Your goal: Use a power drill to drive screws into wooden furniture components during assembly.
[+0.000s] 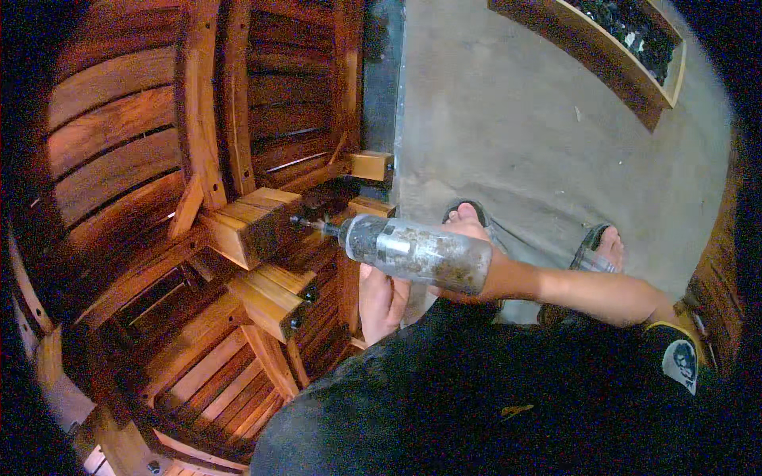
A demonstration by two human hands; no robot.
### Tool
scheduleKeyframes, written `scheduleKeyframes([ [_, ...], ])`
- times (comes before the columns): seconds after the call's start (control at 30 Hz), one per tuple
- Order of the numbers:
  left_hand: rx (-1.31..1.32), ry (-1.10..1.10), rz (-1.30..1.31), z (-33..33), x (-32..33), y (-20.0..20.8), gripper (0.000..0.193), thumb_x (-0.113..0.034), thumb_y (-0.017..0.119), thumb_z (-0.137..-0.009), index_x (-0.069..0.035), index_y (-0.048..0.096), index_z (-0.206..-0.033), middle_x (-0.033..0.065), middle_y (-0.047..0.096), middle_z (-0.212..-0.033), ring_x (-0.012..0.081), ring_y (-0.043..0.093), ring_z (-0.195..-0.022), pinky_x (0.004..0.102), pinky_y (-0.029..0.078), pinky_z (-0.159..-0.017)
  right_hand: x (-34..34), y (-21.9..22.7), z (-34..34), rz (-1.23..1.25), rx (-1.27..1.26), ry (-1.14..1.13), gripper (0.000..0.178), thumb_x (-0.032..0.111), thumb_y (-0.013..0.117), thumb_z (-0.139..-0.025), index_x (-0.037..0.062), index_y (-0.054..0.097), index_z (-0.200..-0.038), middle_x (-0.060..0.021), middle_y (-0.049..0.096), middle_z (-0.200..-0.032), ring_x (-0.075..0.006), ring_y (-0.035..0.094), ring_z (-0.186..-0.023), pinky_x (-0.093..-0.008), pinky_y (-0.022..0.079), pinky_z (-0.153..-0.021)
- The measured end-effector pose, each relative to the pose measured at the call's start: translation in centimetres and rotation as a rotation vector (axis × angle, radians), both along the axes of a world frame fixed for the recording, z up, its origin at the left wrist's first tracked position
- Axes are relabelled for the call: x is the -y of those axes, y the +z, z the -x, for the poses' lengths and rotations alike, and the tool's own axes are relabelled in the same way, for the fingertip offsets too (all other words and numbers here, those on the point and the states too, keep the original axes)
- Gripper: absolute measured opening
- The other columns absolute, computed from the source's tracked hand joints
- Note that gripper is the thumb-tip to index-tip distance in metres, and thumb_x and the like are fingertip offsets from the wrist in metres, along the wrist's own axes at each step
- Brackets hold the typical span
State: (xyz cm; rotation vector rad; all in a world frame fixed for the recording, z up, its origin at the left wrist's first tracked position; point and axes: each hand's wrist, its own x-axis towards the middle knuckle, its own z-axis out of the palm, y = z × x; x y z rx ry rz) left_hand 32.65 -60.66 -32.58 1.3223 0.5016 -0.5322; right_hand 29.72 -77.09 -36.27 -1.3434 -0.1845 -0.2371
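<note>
My right hand (470, 230) is closed round a power driver (421, 252) with a scuffed grey cylindrical body, which hides most of the fingers. The driver lies level and points left. Its thin dark bit reaches a dark bolt (295, 220) at the end of a wooden block (250, 226) on slatted wooden furniture. Below the driver, bare skin that looks like my left forearm or hand (381, 305) shows partly. Its fingers are hidden behind the tool, so their hold cannot be made out. A second wooden block (274, 300) with dark bolts sits just below the first.
Stacked reddish-brown slatted furniture (119, 159) fills the left side. A wooden box (675, 79) of dark small parts stands on the grey floor (508, 103) at the upper right. My sandalled feet (609, 246) are beyond the driver. More wood (718, 262) edges the right side.
</note>
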Motion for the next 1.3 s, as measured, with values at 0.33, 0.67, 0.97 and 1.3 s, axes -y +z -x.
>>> scheduleKeyframes([
  [0.33,0.021,-0.016,-0.041,-0.6,-0.1,-1.1,0.026,-0.001,0.051,-0.087,-0.006,0.048,-0.112,0.0078,0.059,-0.103,0.0185,0.060,-0.093,0.0323,0.052,-0.079,0.1,0.2,-0.4,0.084,-0.002,0.091,0.047,0.008,0.069,-0.065,-0.0010,0.057,-0.109,-0.0122,0.066,-0.091,-0.0176,0.062,-0.078,-0.0303,0.048,-0.070],
  [0.67,0.052,-0.037,0.054,-0.5,-1.5,-1.8,0.021,-0.009,0.046,-0.092,-0.009,0.048,-0.113,0.0068,0.058,-0.104,0.0176,0.060,-0.093,0.0300,0.052,-0.079,-0.2,0.0,0.0,0.058,0.041,0.060,0.047,0.010,0.072,-0.061,0.0001,0.058,-0.106,-0.0124,0.065,-0.093,-0.0212,0.062,-0.084,-0.0317,0.048,-0.074],
  [0.97,0.073,0.010,0.087,-0.7,-1.4,-1.5,0.034,0.002,0.049,-0.087,-0.008,0.044,-0.119,0.0095,0.057,-0.109,0.0214,0.057,-0.101,0.0340,0.050,-0.086,-0.6,-0.4,0.0,0.139,0.102,-0.020,0.049,0.014,0.074,-0.060,0.0006,0.058,-0.105,-0.0131,0.064,-0.094,-0.0239,0.062,-0.084,-0.0337,0.049,-0.075],
  [1.3,0.088,-0.064,-0.006,-1.2,-1.1,-1.3,0.033,0.002,0.055,-0.084,-0.007,0.046,-0.114,0.0072,0.059,-0.102,0.0195,0.060,-0.091,0.0331,0.052,-0.078,-0.9,-0.3,-0.2,0.050,0.026,-0.003,0.046,0.015,0.074,-0.060,0.0008,0.059,-0.101,-0.0128,0.065,-0.091,-0.0239,0.062,-0.083,-0.0332,0.048,-0.074],
])
